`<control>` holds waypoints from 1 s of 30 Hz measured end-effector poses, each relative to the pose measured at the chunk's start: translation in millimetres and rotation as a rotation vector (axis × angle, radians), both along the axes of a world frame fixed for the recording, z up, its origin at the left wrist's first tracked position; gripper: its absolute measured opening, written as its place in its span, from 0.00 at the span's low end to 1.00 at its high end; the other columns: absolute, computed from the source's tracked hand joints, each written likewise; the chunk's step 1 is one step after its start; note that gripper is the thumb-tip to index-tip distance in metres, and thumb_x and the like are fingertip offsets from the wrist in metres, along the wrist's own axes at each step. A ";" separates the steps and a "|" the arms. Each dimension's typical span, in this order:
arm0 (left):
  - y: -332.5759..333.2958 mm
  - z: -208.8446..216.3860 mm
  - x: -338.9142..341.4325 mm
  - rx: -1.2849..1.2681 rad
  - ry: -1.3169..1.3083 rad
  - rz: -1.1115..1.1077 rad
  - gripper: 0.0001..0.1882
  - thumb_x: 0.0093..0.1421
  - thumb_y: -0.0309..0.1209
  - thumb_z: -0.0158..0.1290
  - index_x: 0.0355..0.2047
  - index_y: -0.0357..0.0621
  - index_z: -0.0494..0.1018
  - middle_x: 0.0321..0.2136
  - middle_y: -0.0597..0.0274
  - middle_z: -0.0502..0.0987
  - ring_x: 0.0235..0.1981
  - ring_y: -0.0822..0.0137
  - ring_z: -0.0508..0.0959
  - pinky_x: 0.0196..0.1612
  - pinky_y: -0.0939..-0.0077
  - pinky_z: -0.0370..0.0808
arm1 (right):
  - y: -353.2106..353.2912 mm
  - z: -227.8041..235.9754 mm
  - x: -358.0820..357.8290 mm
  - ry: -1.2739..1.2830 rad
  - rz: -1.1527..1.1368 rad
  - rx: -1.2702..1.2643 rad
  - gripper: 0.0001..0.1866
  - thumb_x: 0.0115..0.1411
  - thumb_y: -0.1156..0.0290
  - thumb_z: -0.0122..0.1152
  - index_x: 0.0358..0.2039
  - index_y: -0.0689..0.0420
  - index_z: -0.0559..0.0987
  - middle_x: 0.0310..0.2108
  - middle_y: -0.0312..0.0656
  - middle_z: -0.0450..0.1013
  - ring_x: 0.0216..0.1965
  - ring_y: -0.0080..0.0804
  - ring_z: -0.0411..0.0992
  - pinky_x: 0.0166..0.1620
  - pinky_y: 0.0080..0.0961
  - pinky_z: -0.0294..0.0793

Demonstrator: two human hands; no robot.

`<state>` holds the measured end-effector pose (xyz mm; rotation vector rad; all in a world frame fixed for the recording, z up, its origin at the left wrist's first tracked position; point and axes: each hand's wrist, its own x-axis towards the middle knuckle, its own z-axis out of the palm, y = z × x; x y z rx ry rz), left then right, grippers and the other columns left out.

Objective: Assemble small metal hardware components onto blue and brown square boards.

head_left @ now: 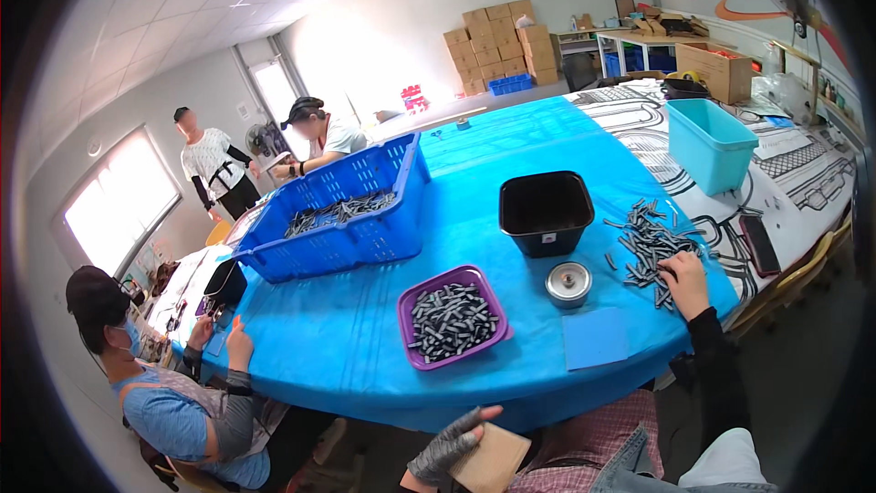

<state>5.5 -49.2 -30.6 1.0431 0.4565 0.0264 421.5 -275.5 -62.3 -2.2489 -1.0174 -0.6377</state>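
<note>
My right hand (686, 277) rests at the near edge of a loose pile of short grey-and-black rod pieces (646, 245) on the right of the table. Its fingers curl down among the pieces; what they pinch is hidden. Low in the picture, below the table edge, my left hand (451, 450) in a grey fingerless glove holds a flat tan block (493, 459). A purple tub (498, 340) full of similar pieces stands in front of me. Between it and the pile sit a round metal weight-like disc (568, 283) and a flat blue square (596, 339).
Behind the disc stands an empty-looking black bin (545, 242). A large blue crate (383, 230) holds many pieces at left. A turquoise bin (712, 151) and a phone (759, 244) lie right. A seated co-worker (182, 411) works at left; two people are farther back.
</note>
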 end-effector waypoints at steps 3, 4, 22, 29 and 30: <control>-1.1 -40.5 -6.1 -0.279 0.098 -0.142 0.32 0.56 0.37 0.55 0.60 0.46 0.59 0.39 0.61 0.74 0.41 0.70 0.75 0.45 0.76 0.73 | 7.9 -2.1 10.6 -0.049 -0.020 0.057 0.06 0.50 0.73 0.59 0.29 0.57 0.73 0.27 0.40 0.69 0.35 0.41 0.66 0.39 0.37 0.64; -7.2 -47.4 -7.6 -0.395 0.106 -0.103 0.35 0.55 0.36 0.56 0.61 0.46 0.55 0.38 0.61 0.74 0.37 0.70 0.77 0.41 0.77 0.75 | 13.2 -5.3 14.5 -0.072 -0.023 0.095 0.04 0.52 0.74 0.58 0.28 0.57 0.72 0.27 0.40 0.69 0.33 0.41 0.67 0.38 0.37 0.64; -9.9 -77.6 15.5 -0.259 0.154 -0.286 0.38 0.53 0.45 0.56 0.60 0.42 0.58 0.44 0.61 0.71 0.45 0.73 0.71 0.49 0.79 0.68 | 14.4 -6.4 22.0 -0.053 -0.003 0.218 0.17 0.54 0.84 0.45 0.44 0.58 0.71 0.27 0.42 0.67 0.31 0.39 0.69 0.35 0.32 0.67; -3.7 -93.8 17.3 -0.266 0.096 -0.309 0.35 0.55 0.42 0.56 0.60 0.44 0.58 0.43 0.63 0.72 0.43 0.73 0.73 0.46 0.79 0.71 | 15.2 -9.7 25.6 -0.049 -0.008 0.186 0.15 0.56 0.81 0.44 0.44 0.58 0.71 0.28 0.42 0.67 0.31 0.39 0.68 0.36 0.32 0.67; -4.2 -97.9 17.1 -0.230 0.096 -0.310 0.36 0.55 0.44 0.56 0.60 0.44 0.58 0.44 0.63 0.71 0.44 0.74 0.72 0.47 0.79 0.70 | 14.8 -8.5 23.8 -0.038 -0.010 0.181 0.14 0.58 0.80 0.43 0.44 0.59 0.71 0.28 0.42 0.67 0.31 0.39 0.68 0.36 0.32 0.67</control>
